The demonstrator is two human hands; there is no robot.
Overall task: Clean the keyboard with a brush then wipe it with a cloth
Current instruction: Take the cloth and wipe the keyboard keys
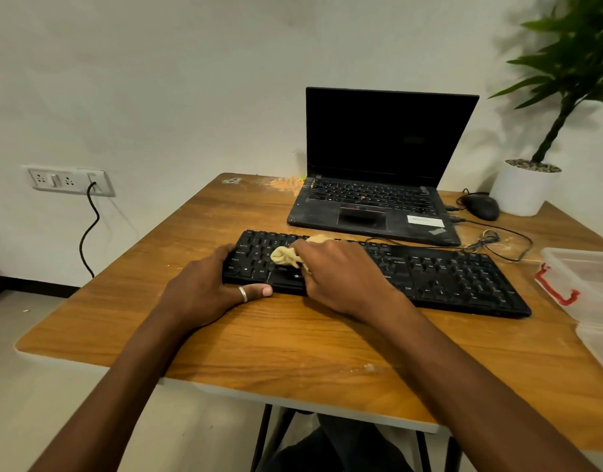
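— Holding the keyboard (pixel 429 277) steady, which of the hands is it?
— The left hand (pixel 208 284). It grips the keyboard's left end, with the ringed thumb along the near edge and the fingers curled over the end.
— And the right hand (pixel 337 270)?
— It bunches a beige cloth (pixel 286 256) under curled fingers and presses it on the keys of the left part, just right of the left hand.
— Where does the keyboard lie?
— Across the middle of the wooden surface (pixel 293 342), running left to right. An open black laptop (pixel 378 172) with a dark screen stands just behind it. Right of the laptop are a black mouse (pixel 480 206) and a white plant pot (pixel 525 189). A clear plastic box (pixel 586 281) with a red latch sits at the right edge.
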